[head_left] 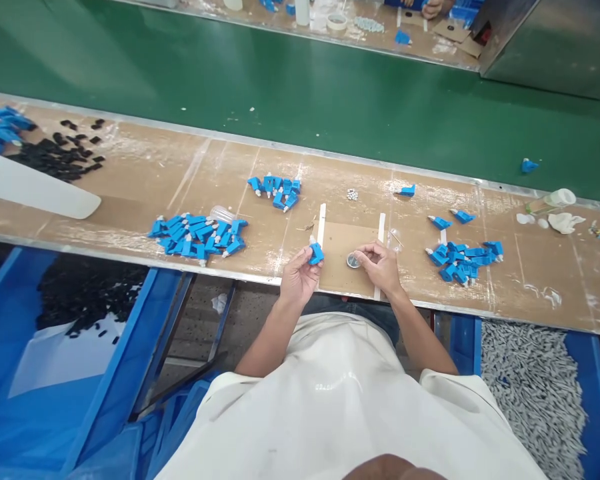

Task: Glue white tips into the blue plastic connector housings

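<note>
Between the thumb and fingers of my left hand [300,275] is a blue plastic part [316,253] with a white tip, held just above the front of the bench. My right hand [381,267] has its thumb and fingertips pinched together at the right rim of a small round dish [353,260]. Whatever those fingertips hold, if anything, is too small to make out. Both hands are over a brown cardboard patch [347,233] flanked by two white tape strips. Small brass-coloured pieces [310,225] lie beyond my left hand, and tiny white pieces [353,194] farther back.
Piles of blue parts [195,235] lie left and right [465,260] on the bench. Black pieces [63,155] are at far left beside a white container [35,185]. A green belt [280,87] runs behind. Below right is a bin of grey pieces [535,393]. Another person's hand [433,8] shows across.
</note>
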Motion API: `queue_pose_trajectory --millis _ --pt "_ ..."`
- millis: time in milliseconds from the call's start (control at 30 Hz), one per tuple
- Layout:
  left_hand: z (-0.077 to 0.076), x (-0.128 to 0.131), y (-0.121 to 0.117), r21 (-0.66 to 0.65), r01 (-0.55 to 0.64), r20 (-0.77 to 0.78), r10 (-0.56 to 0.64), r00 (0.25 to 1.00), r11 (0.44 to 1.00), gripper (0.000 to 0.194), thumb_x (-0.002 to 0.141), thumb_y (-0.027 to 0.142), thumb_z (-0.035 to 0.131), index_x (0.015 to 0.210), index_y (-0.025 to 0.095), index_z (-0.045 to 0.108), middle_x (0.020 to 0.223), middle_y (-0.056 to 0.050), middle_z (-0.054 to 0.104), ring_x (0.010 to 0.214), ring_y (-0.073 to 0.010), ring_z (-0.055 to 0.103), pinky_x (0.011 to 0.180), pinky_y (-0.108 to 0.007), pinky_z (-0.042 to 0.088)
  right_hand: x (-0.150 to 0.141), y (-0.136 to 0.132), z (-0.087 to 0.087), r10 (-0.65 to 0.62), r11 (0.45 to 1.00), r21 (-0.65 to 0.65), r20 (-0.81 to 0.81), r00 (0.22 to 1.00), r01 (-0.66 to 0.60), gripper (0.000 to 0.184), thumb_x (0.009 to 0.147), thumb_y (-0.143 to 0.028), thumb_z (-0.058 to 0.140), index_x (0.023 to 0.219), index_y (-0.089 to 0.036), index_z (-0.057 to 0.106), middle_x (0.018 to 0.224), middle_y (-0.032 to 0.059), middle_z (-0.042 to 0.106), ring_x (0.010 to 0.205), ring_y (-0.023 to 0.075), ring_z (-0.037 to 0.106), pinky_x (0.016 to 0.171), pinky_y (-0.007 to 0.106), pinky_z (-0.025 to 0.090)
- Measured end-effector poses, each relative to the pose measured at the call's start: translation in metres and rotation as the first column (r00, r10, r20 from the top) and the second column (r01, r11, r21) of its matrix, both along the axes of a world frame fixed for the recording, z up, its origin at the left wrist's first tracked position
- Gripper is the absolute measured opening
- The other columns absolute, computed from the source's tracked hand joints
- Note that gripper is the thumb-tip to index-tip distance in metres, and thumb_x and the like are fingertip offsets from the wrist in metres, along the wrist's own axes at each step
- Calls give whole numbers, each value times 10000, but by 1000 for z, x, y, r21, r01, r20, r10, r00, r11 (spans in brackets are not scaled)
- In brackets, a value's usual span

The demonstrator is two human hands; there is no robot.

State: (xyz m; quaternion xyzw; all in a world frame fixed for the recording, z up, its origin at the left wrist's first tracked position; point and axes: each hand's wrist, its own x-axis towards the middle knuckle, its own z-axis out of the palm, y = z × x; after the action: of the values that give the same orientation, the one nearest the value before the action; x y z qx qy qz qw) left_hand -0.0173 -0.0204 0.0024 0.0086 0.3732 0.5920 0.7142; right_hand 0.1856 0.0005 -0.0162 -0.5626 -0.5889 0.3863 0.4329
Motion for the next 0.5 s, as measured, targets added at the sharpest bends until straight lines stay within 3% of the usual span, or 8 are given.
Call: queue_pose_trajectory --millis 300,500 --pt "-6 -7 0 -23 63 41 -62 997 998 63 825 150 732 855 124 684 788 -47 674 595 -54 568 446 -103 418 -6 3 2 15 999 37 42 999 -16 328 858 -524 740 770 -209 753 736 14 575 597 125 479 524 272 440" --pt "-1 -12 2 -61 80 79 -75 994 995 63 815 137 726 854 113 683 779 -54 669 591 -54 571 430 -82 420 3 8 0 73 997 7 21 997 -73 352 798 -515 809 989 -220 792 818 5 568 599 112 441 556 282 435"
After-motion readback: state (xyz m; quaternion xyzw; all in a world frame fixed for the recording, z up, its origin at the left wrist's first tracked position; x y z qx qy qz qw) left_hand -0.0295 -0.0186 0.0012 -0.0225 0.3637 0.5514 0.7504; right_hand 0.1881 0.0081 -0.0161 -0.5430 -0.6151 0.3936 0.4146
